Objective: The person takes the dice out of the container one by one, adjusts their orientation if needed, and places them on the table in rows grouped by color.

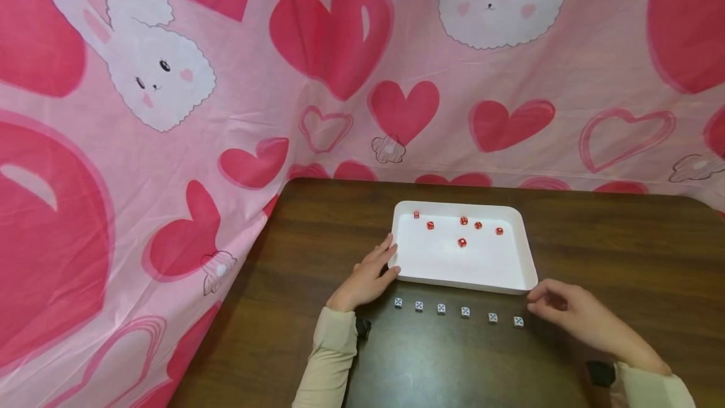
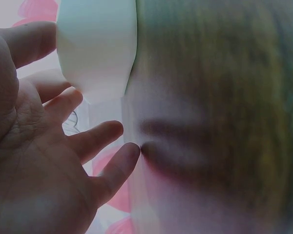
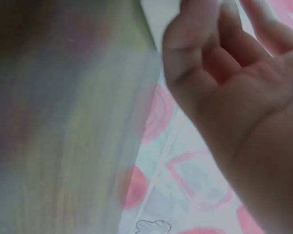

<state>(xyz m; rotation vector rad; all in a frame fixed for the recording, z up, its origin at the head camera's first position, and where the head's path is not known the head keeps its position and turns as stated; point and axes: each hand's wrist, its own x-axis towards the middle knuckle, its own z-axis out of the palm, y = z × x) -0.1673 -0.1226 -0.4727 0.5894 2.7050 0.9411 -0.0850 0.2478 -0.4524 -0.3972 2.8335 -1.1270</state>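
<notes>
A shallow white tray [image 1: 453,267] sits on the table with several red dice [image 1: 462,242] scattered inside, mostly toward its far side. In front of it, several white dice [image 1: 441,309] with dark pips form a row, all showing five on top. My left hand [image 1: 365,276] touches the tray's left side with fingers spread and fairly straight; in the left wrist view the thumb meets the tray wall [image 2: 97,48]. Beside the tray's near right corner is my right hand [image 1: 578,317], fingers loosely bent, holding nothing visible. Its fingertips are close to the rightmost white die [image 1: 518,322].
The dark wooden table [image 1: 612,238] extends to both sides of the tray. Behind and to the left hangs a pink cloth [image 1: 255,93] printed with hearts and rabbits. Both forearms wear light sleeves [image 1: 330,348] and dark wrist straps [image 1: 600,373].
</notes>
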